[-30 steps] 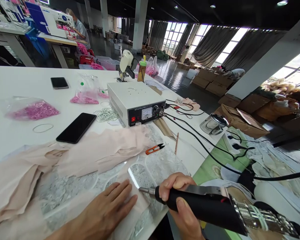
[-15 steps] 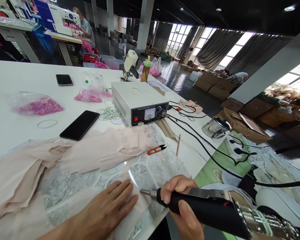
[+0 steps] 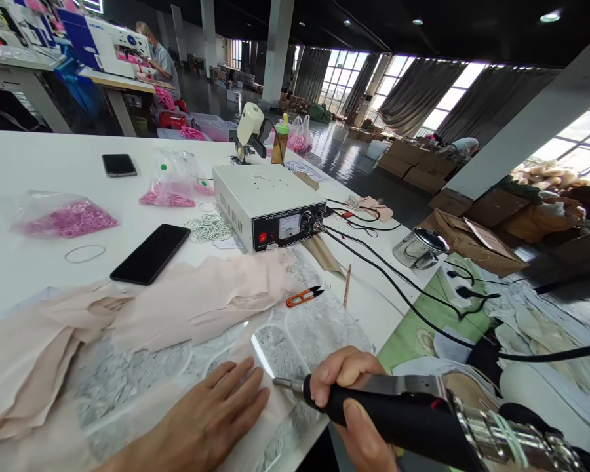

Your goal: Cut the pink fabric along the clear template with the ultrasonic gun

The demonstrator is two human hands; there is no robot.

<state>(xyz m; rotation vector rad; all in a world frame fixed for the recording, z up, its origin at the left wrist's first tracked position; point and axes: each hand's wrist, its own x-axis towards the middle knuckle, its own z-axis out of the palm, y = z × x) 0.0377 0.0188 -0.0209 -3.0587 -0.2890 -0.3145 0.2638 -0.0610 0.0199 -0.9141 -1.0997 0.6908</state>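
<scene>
My right hand [image 3: 351,393] is wrapped round the black handle of an ultrasonic hand tool [image 3: 398,416] with a slim metal tip. The tip points left and meets sheer pale fabric [image 3: 255,419] by my left fingertips; whether it presses in I cannot tell. My left hand [image 3: 216,400] lies flat on that fabric, fingers stretched out. Under the fabric is a clear template sheet [image 3: 319,328] with curved outlines over a grey marbled surface. Folded pale pink fabric pieces [image 3: 201,295] lie just beyond my left hand. Orange thread snips [image 3: 302,297] rest on the sheet.
A white control box [image 3: 270,203] stands mid-table, black cables running right. Around it are a phone [image 3: 151,254], bags of pink rings [image 3: 71,216], a pencil [image 3: 347,286] and a metal cup [image 3: 420,248]. Beyond the right edge lies piled fabric [image 3: 535,367]. A person [image 3: 162,62] sits at a sewing machine.
The view has shifted slightly, so the table's things sit a little further left and lower or higher. Both hands and the tool tip keep nearly the same place on the fabric.
</scene>
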